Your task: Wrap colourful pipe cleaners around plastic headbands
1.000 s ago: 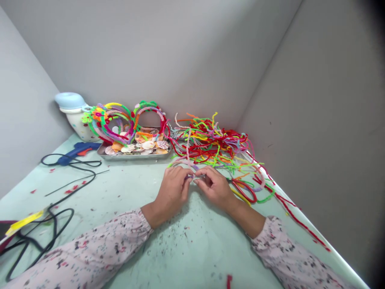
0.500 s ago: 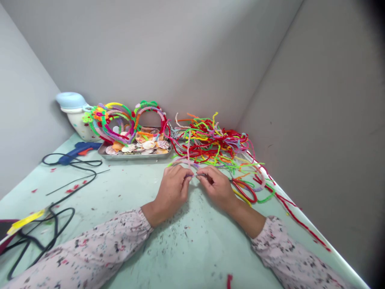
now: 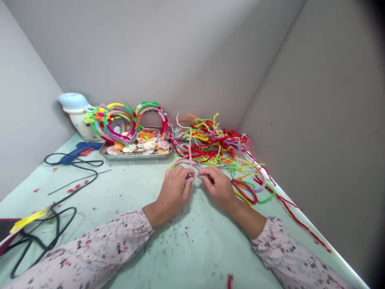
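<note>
Both of my hands meet over the middle of the table, fingertips pinched and nearly touching. My left hand [image 3: 174,188] is closed on a headband [image 3: 182,161] wrapped in pink, green and lavender pipe cleaner; its arch rises behind the fingers, and a bit of purple shows at the fingertips. From it a pale pink pipe cleaner [image 3: 190,146] sticks upright. My right hand [image 3: 219,188] pinches a thin greyish end of the work close to the left fingertips; the fingers hide most of it, but it looks like part of the headband.
Loose pipe cleaners [image 3: 210,140] lie piled at the back right, beside red-handled scissors [image 3: 245,190]. A metal tray [image 3: 135,156] holds seashells [image 3: 147,145] and finished headbands [image 3: 112,120]. At left are a blue glue gun [image 3: 78,151], black cords [image 3: 57,224] and a blue-lidded container [image 3: 76,114].
The whole view has shifted slightly. My fingertips are a little farther apart, and more purple shows in the left pinch. Both hands keep their hold.
</note>
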The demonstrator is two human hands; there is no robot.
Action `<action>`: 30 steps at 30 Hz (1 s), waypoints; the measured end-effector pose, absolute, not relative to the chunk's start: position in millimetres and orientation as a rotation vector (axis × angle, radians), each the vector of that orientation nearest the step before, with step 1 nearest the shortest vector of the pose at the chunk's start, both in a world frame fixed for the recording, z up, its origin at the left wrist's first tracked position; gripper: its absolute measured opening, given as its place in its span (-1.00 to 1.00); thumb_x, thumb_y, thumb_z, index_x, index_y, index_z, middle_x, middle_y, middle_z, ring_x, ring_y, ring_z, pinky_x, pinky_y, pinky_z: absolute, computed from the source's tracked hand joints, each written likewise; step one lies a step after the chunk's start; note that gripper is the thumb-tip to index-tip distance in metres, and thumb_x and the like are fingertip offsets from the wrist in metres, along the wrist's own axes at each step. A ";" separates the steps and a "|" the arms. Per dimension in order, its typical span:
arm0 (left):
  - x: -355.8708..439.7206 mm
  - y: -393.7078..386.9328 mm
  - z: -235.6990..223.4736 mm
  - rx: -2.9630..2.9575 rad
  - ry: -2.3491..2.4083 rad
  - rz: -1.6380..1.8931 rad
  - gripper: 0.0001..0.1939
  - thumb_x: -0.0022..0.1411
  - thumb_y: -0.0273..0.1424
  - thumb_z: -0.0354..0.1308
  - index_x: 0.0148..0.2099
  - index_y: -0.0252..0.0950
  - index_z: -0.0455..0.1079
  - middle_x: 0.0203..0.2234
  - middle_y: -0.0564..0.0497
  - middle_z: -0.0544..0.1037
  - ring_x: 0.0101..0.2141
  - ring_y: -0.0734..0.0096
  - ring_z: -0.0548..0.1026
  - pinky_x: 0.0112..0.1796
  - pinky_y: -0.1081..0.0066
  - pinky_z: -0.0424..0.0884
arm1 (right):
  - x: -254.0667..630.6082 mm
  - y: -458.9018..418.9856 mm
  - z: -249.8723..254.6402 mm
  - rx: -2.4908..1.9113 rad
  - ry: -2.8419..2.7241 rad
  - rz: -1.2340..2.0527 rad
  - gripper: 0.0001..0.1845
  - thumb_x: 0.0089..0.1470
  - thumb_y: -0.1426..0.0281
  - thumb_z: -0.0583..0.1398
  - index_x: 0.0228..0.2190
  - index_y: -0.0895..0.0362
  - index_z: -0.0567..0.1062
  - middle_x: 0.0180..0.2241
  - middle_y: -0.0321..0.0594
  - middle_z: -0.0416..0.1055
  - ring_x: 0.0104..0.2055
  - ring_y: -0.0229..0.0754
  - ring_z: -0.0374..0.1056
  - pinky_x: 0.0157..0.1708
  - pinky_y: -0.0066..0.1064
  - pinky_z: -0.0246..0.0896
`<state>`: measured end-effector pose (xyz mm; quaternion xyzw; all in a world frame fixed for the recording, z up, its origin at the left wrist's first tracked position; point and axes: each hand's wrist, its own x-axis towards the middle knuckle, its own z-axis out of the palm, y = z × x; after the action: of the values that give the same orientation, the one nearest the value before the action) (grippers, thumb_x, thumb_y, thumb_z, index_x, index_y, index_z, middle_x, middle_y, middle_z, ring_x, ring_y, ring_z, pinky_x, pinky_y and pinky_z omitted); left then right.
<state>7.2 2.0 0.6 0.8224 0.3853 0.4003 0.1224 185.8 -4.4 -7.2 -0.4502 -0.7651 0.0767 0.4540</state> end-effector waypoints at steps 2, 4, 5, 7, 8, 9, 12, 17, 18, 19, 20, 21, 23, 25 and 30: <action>7.3 2.5 0.0 2.413 1.120 1.166 -0.87 0.31 -0.46 0.00 -0.14 -0.26 0.34 -0.30 0.00 0.47 -0.21 0.29 0.39 -0.13 0.23 0.22 | 186.0 -4.3 -7.5 -1.116 -1.891 0.188 -0.90 0.15 0.45 0.14 -0.26 0.08 0.45 -0.29 -0.20 0.44 -0.23 -0.15 0.37 -0.24 -0.34 0.29; 7.3 3.1 0.3 2.420 1.115 1.173 -0.88 0.31 -0.46 -0.01 -0.18 -0.26 0.35 -0.34 0.01 0.46 -0.24 0.31 0.39 -0.14 0.24 0.22 | 185.7 -4.6 -8.1 -1.116 -1.896 0.190 -0.90 0.15 0.45 0.14 -0.27 0.07 0.45 -0.30 -0.21 0.43 -0.24 -0.16 0.37 -0.26 -0.35 0.29; 7.2 3.3 0.8 2.420 1.113 1.183 -0.89 0.31 -0.46 -0.01 -0.19 -0.26 0.35 -0.35 0.01 0.46 -0.25 0.31 0.39 -0.15 0.24 0.23 | 185.4 -4.9 -8.4 -1.118 -1.896 0.196 -0.90 0.15 0.45 0.15 -0.27 0.07 0.45 -0.30 -0.21 0.43 -0.26 -0.17 0.36 -0.27 -0.35 0.29; 6.8 3.1 2.7 2.409 1.113 1.212 -0.89 0.31 -0.47 0.00 -0.20 -0.27 0.35 -0.36 0.01 0.46 -0.25 0.31 0.39 -0.15 0.25 0.23 | 184.7 -5.7 -8.6 -1.123 -1.879 0.214 -0.90 0.14 0.44 0.16 -0.25 0.07 0.43 -0.29 -0.23 0.42 -0.34 -0.21 0.34 -0.29 -0.36 0.29; 6.6 2.6 3.9 2.398 1.117 1.233 -0.89 0.31 -0.47 0.00 -0.20 -0.26 0.35 -0.35 0.00 0.46 -0.24 0.31 0.39 -0.15 0.25 0.23 | 184.3 -6.0 -8.6 -1.127 -1.861 0.227 -0.88 0.12 0.43 0.18 -0.23 0.07 0.42 -0.28 -0.23 0.41 -0.38 -0.23 0.32 -0.32 -0.37 0.30; 6.2 1.8 5.1 2.383 1.122 1.258 -0.89 0.30 -0.48 0.00 -0.20 -0.26 0.34 -0.34 0.00 0.46 -0.23 0.31 0.38 -0.15 0.25 0.24 | 184.1 -6.3 -8.4 -1.129 -1.835 0.241 -0.84 0.11 0.42 0.19 -0.21 0.07 0.41 -0.26 -0.23 0.39 -0.40 -0.25 0.31 -0.34 -0.38 0.30; 5.3 -1.8 7.8 2.337 1.119 1.350 -0.90 0.30 -0.48 0.00 -0.20 -0.27 0.33 -0.33 -0.01 0.45 -0.23 0.31 0.38 -0.15 0.25 0.24 | 184.4 -5.6 -7.7 -1.146 -1.747 0.278 -0.74 0.09 0.41 0.21 -0.14 0.06 0.37 -0.21 -0.21 0.34 -0.40 -0.27 0.31 -0.38 -0.40 0.30; 4.9 -8.4 8.6 2.328 1.022 1.449 -0.90 0.28 -0.49 0.00 -0.17 -0.27 0.31 -0.34 -0.03 0.44 -0.25 0.31 0.37 -0.18 0.26 0.27 | 187.2 -1.2 -8.5 -1.213 -1.674 0.307 -0.70 0.12 0.32 0.18 -0.09 0.07 0.34 -0.17 -0.19 0.32 -0.39 -0.26 0.30 -0.36 -0.38 0.29; 5.0 -9.6 8.6 2.333 1.000 1.453 -0.90 0.28 -0.49 0.01 -0.17 -0.27 0.31 -0.34 -0.03 0.44 -0.25 0.31 0.37 -0.18 0.26 0.27 | 187.3 -0.9 -8.6 -1.225 -1.666 0.316 -0.70 0.12 0.31 0.18 -0.09 0.07 0.34 -0.16 -0.18 0.33 -0.38 -0.26 0.30 -0.35 -0.37 0.28; 5.2 -10.7 8.6 2.341 0.978 1.452 -0.90 0.28 -0.49 0.01 -0.17 -0.26 0.32 -0.35 -0.03 0.44 -0.26 0.31 0.37 -0.18 0.26 0.27 | 187.1 -0.9 -8.5 -1.238 -1.655 0.323 -0.71 0.12 0.30 0.17 -0.10 0.08 0.34 -0.17 -0.18 0.34 -0.38 -0.25 0.30 -0.35 -0.36 0.28; 5.4 -11.8 8.7 2.349 0.958 1.446 -0.90 0.27 -0.50 0.01 -0.18 -0.26 0.32 -0.35 -0.03 0.43 -0.27 0.31 0.37 -0.19 0.26 0.27 | 186.7 -1.3 -8.2 -1.253 -1.640 0.334 -0.72 0.12 0.30 0.17 -0.12 0.09 0.34 -0.19 -0.19 0.35 -0.38 -0.25 0.30 -0.35 -0.36 0.27; 5.7 -12.8 8.8 2.360 0.938 1.437 -0.89 0.27 -0.50 0.01 -0.17 -0.26 0.32 -0.36 -0.02 0.43 -0.28 0.32 0.37 -0.19 0.27 0.27 | 186.1 -2.0 -7.8 -1.268 -1.626 0.351 -0.74 0.11 0.29 0.17 -0.15 0.09 0.34 -0.24 -0.20 0.36 -0.40 -0.24 0.30 -0.36 -0.36 0.27; 6.3 -14.8 9.1 2.378 0.910 1.411 -0.88 0.27 -0.51 0.00 -0.16 -0.27 0.32 -0.35 -0.03 0.44 -0.28 0.33 0.36 -0.20 0.27 0.27 | 184.9 -3.3 -6.9 -1.307 -1.600 0.394 -0.78 0.10 0.27 0.18 -0.24 0.09 0.33 -0.36 -0.26 0.36 -0.43 -0.24 0.29 -0.40 -0.37 0.24; 6.8 -16.3 9.3 2.386 0.897 1.385 -0.87 0.28 -0.51 -0.01 -0.15 -0.27 0.31 -0.35 -0.03 0.44 -0.27 0.32 0.37 -0.20 0.27 0.28 | 184.3 -3.9 -6.6 -1.336 -1.558 0.422 -0.77 0.08 0.24 0.19 -0.29 0.09 0.31 -0.43 -0.30 0.33 -0.45 -0.23 0.28 -0.42 -0.38 0.23; 7.5 -15.9 8.0 2.317 0.915 1.373 -0.87 0.29 -0.49 -0.02 -0.15 -0.26 0.32 -0.33 -0.04 0.44 -0.27 0.32 0.38 -0.20 0.27 0.30 | 185.3 -1.4 -8.2 -1.353 -1.434 0.384 -0.70 0.01 0.21 0.24 -0.31 0.09 0.29 -0.47 -0.34 0.32 -0.50 -0.26 0.27 -0.49 -0.42 0.20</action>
<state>7.5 -15.9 8.0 0.8056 0.3181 0.4774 0.1482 185.3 -1.4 -8.2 -0.5683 -0.6025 0.1612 0.5367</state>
